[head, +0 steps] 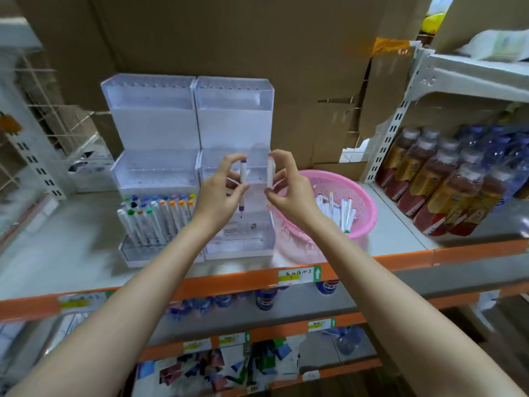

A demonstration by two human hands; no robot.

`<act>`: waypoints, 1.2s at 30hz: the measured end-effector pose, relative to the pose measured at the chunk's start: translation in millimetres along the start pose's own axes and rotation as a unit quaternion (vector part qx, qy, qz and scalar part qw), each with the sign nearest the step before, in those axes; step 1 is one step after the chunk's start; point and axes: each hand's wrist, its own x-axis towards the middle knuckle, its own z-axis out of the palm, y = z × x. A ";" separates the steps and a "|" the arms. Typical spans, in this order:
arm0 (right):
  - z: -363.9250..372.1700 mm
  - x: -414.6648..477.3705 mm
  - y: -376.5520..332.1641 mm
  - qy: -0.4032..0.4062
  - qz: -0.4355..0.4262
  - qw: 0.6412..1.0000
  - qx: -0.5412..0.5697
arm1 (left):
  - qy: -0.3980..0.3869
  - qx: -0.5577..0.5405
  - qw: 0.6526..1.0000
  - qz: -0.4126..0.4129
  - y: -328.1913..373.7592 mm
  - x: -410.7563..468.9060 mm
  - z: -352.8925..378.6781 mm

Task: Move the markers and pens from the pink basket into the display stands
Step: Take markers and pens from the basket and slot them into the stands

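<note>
My left hand pinches a white marker with purple ends, held upright with its uncapped tip pointing down over the right display stand. My right hand grips a white cap or short marker, upright beside it. The left display stand holds several markers with coloured caps in its lowest tier. The pink basket sits to the right of the stands with several white markers inside.
The stands and basket rest on a grey shelf with an orange front edge. Shrink-wrapped drink bottles stand at the right. Cardboard boxes fill the back. A wire rack is at the left.
</note>
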 end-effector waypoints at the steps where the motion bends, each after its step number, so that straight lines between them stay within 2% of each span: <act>1: 8.1 -1.5 -4.7 -0.004 0.001 1.000 0.001 | 0.003 0.001 1.000 -0.001 -3.5 -3.2 -7.8; 15: 104.7 -15.1 -72.1 -0.025 -0.002 0.999 0.035 | 0.042 0.011 0.999 -0.022 -51.9 -34.6 -99.9; 22: 132.8 -14.7 -94.0 -0.012 -0.012 0.999 0.045 | 0.055 0.003 0.998 -0.029 -65.6 -36.2 -116.5; 28: 150.4 -9.2 -92.5 0.045 0.007 0.998 0.043 | 0.051 0.007 0.999 -0.006 -74.4 -31.7 -122.9; 36: 163.3 -9.6 -85.9 0.053 0.007 0.998 0.034 | 0.038 -0.007 0.999 -0.006 -82.8 -30.4 -123.9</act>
